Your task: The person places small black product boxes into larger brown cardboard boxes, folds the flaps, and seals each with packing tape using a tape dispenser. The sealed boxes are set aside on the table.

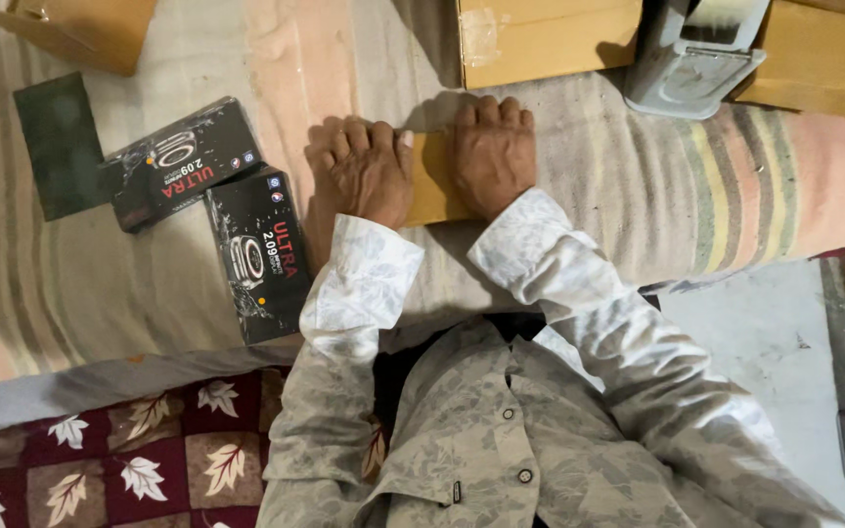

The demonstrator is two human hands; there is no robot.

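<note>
My left hand [362, 172] and my right hand [492, 154] lie side by side, palms down, on a small flat brown cardboard package [430, 186] that rests on a striped cloth [628, 196]. Both hands press on the package and cover most of it; only a strip shows between them. Fingers are curled over its far edge. Two black product boxes [180, 162] [262, 254] lie to the left of my left hand, close together.
A dark green flat pad [59, 145] lies at far left. Brown cardboard boxes [545, 37] [819, 54] stand along the far edge, with a grey tape dispenser [691, 54] between them. A leaf-patterned maroon cloth [129, 460] is near my body.
</note>
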